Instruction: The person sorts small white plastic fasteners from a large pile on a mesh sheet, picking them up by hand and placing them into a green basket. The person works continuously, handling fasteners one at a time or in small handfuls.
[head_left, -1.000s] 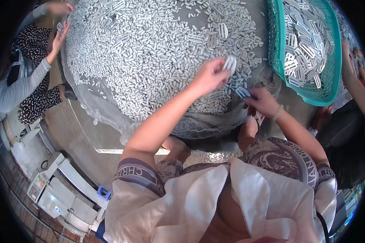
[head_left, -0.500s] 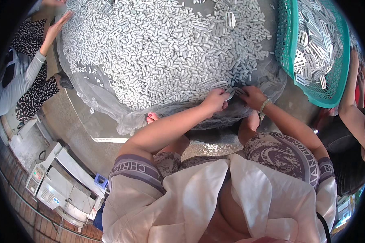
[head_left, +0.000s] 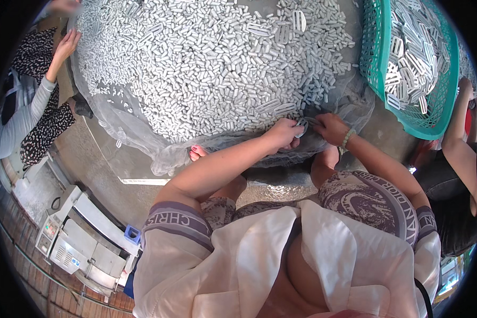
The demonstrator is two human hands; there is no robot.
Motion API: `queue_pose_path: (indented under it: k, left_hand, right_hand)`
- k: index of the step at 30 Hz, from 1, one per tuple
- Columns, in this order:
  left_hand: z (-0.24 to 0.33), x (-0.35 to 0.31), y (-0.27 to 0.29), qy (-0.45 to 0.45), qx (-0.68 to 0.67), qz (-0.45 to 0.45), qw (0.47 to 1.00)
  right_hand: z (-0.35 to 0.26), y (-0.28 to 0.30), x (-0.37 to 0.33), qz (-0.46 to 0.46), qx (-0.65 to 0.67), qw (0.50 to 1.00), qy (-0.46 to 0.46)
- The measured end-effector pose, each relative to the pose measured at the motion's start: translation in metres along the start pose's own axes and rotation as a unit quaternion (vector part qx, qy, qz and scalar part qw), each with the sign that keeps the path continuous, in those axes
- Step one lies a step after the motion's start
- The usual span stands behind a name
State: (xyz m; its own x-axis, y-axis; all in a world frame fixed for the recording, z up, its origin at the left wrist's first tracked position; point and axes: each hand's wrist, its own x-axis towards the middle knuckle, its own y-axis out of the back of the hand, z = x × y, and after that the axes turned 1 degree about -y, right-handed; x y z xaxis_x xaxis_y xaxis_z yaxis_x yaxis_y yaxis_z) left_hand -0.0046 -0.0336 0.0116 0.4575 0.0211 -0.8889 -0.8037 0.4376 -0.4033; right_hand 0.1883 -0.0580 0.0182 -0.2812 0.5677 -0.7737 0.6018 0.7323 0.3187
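Note:
My left hand [head_left: 286, 134] is closed around a flat, silver slotted plate [head_left: 302, 126] at the near edge of the pile. Just to its right, my right hand [head_left: 332, 129] has its fingers pinched together, and what is between them is too small to make out. Beyond both hands spreads a big heap of short silver pellets [head_left: 206, 69] with rounded ends. Two slotted plates [head_left: 268, 105] lie on the heap close to my left hand. Farther off, more silver slotted plates [head_left: 299, 21] rest on top of the pellets.
A green plastic basket [head_left: 380, 58] filled with slotted plates stands at the right. Thin translucent netting [head_left: 167, 159] lies under the heap. A co-worker's hand [head_left: 68, 45] is at the far left; another person's arm [head_left: 458, 124] shows beyond the basket. A pale machine [head_left: 85, 244] stands lower left.
The slotted plate in my left hand has tilted and come closer to the fingers. My right fingers have shifted slightly. At the left, the co-worker's hand has dropped lower and drawn back from the heap.

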Motion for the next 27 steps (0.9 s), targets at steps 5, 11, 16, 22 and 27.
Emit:
queue_pose_path:
  k: [5,11,16,22,27]
  left_hand:
    - [-0.005,0.001,0.0,0.014,-0.052,-0.001,0.999]
    - [-0.007,0.003,-0.016,0.02,-0.128,0.028,0.991]
    - [-0.019,0.013,-0.021,0.005,-0.135,0.049,0.99]
    - [-0.001,0.018,-0.037,0.003,-0.109,0.1,0.989]
    - [0.007,0.026,-0.027,0.0,-0.035,0.05,0.998]
  right_hand:
    - [0.001,-0.005,0.003,-0.013,-0.03,0.999,-0.019]
    - [-0.001,-0.008,0.008,-0.017,-0.045,0.998,-0.042]
    - [0.016,-0.021,0.015,-0.008,-0.069,0.998,-0.011]
    - [0.022,-0.017,0.02,-0.02,-0.06,0.998,0.007]
    - [0.017,-0.007,0.017,-0.075,0.006,0.997,-0.021]
